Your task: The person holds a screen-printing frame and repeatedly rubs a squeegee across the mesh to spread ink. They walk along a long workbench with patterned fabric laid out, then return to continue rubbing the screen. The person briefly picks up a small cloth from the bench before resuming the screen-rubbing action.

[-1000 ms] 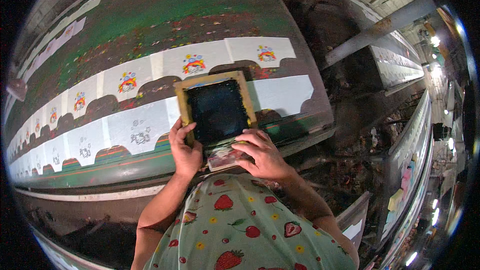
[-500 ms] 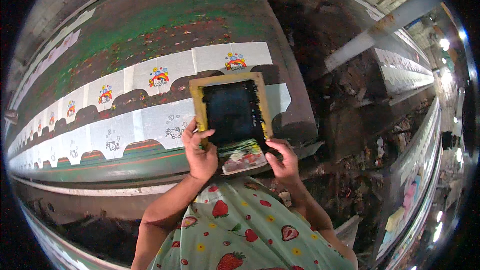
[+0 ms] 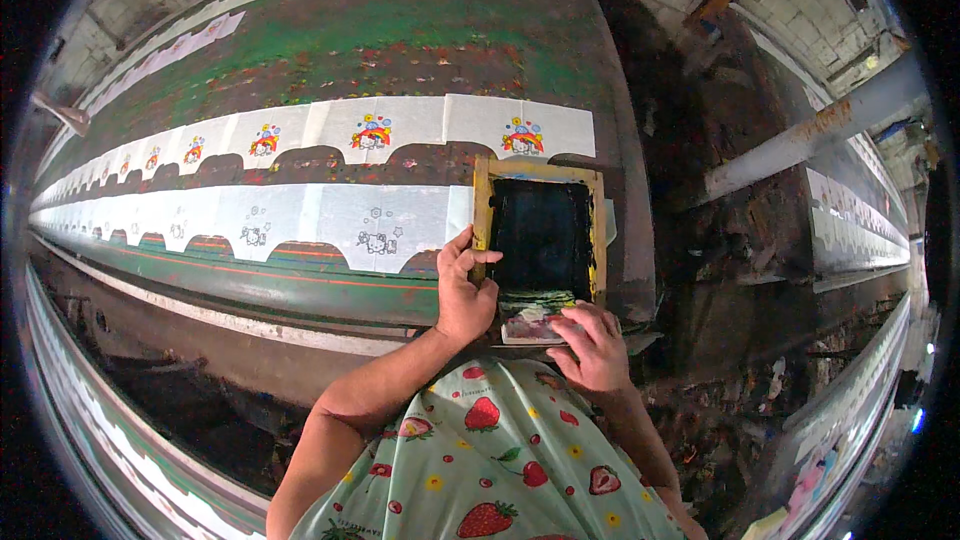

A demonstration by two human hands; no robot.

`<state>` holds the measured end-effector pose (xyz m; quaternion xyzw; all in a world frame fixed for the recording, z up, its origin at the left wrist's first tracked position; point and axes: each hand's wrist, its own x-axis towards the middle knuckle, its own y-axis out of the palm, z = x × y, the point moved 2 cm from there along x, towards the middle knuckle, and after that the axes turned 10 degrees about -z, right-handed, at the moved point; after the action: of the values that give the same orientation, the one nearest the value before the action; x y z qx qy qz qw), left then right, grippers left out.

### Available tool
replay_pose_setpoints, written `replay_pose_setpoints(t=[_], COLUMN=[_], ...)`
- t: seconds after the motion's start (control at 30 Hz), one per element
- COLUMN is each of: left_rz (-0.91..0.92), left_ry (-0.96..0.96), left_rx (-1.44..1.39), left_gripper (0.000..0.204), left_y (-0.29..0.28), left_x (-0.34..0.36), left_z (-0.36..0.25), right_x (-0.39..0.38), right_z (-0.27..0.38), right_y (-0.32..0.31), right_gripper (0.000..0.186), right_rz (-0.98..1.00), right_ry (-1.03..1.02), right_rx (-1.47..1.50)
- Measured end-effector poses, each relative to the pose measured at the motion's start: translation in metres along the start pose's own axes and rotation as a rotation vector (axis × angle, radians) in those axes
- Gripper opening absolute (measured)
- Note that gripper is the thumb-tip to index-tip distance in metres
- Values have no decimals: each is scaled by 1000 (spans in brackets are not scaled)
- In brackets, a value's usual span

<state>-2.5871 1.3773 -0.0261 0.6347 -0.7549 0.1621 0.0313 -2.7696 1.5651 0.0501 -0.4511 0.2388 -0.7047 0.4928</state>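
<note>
A wooden-framed printing screen point(image 3: 482, 202) with a dark mesh lies at the table's near right edge, over part of the white cloth row. My left hand point(image 3: 466, 292) grips its left bar, fingers bent around the wood. Across the screen's near end lies a paint-smeared squeegee point(image 3: 528, 329), pale with green, white and reddish streaks. My right hand point(image 3: 594, 348) is at the squeegee's right end, fingers loosely bent and thumb apart. Whether it touches the squeegee I cannot tell. The cloth under the screen is mostly hidden.
White scalloped cloth pieces point(image 3: 408, 210) with black outline prints run leftward along the long table point(image 3: 330, 10). Behind them lies a row with coloured rainbow prints point(image 3: 415, 130). A grey metal beam point(image 3: 800, 140) slants at the right, near another table with cloth pieces point(image 3: 850, 230).
My right hand has left the screen's right bar and come to the squeegee's end. My left hand stays on the left bar. The whole view has shifted, moving the scene rightward.
</note>
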Motion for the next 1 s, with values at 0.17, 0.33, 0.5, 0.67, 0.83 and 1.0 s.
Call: replay_pose_setpoints(t=[0.17,0.33,0.5,0.67,0.83,1.0], left_rz=[13,11,-46,-18,-9,-12], left_ry=[-56,-85,-181,-132,-189,-184], left_rx=[-8,-40,-176,-193,-235,-271], left_gripper=[51,52,43,44,45,44], left_y=[1,1,5,-1,-3,-1], left_x=[0,-2,-4,-3,1,1], left_z=[5,15,29,27,24,30], right_x=[25,66,124,167,196,181], right_z=[6,-8,-43,-75,-101,-98], right_y=[6,-10,-19,2,21,26], right_gripper=[44,38,31,32,36,42], right_rz=[153,367,522,394,225,194], right_ry=[-80,-22,97,94,144,18], right_rx=[-130,-116,-33,-61,-50,-88])
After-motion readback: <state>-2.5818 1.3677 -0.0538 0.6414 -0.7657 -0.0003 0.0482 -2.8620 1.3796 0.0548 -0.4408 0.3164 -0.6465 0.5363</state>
